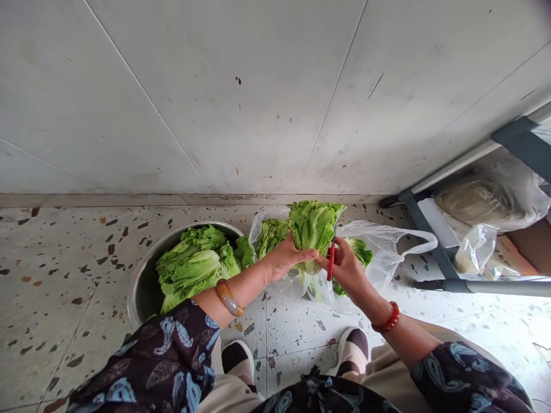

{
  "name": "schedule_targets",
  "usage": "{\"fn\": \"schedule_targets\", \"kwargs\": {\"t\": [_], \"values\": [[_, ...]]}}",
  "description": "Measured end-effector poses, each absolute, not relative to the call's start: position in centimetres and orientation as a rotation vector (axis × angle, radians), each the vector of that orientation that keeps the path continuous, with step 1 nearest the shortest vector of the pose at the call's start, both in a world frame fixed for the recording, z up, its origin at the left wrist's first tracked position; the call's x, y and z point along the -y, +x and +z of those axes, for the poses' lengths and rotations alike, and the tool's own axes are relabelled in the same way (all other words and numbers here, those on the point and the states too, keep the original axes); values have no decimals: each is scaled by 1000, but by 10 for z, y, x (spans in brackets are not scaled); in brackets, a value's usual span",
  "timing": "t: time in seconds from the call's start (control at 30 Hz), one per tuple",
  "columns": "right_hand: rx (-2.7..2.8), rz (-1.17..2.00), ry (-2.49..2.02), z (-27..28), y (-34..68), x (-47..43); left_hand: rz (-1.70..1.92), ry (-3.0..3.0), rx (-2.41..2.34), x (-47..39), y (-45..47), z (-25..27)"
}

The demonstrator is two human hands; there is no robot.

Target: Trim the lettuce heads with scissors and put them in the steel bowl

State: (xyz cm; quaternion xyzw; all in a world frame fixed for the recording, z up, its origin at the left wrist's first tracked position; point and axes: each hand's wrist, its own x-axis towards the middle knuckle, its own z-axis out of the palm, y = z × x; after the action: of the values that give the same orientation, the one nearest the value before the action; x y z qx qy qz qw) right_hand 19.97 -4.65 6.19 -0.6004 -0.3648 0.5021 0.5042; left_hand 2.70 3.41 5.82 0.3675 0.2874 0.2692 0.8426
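My left hand [286, 256] covers the base of the lettuce head [315, 226]; my right hand [346, 269] hides most of the red-handled tool [330, 261] — its blade cannot be made out. The clear plastic bag [387, 244] veils more leaves. My sleeve cuts off the steel bowl [144, 281] — the shelf [473, 229] runs off frame, its wrapped contents unreadable.

My sleeves [172, 355]: dark, blue and brown leaf print. Amber bangle [229, 298] on left wrist, red bead bracelet [387, 319] on right. Beige trousers [228, 396]. Shoes [353, 350] white with dark bands.
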Motion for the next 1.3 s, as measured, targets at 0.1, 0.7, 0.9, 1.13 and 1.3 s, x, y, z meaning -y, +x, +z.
{"fn": "schedule_targets", "kwargs": {"t": [0.1, 0.7, 0.9, 1.13, 1.3], "values": [[1022, 1100, -1482, 62, 197, 53, 584, 756, -641, -31, 25, 57], [1747, 706, -1375, 75, 266, 58, 465, 1124, -762, -44, -61, 55], [1860, 676, -1347, 79, 261, 60, 427, 1092, -734, -37, -70, 33], [1289, 1105, -1284, 94, 228, 56, 441, 1125, -747, -31, -66, 32], [1352, 1000, -1413, 88, 198, 58, 392, 1083, -715, -18, -54, 23]]}}
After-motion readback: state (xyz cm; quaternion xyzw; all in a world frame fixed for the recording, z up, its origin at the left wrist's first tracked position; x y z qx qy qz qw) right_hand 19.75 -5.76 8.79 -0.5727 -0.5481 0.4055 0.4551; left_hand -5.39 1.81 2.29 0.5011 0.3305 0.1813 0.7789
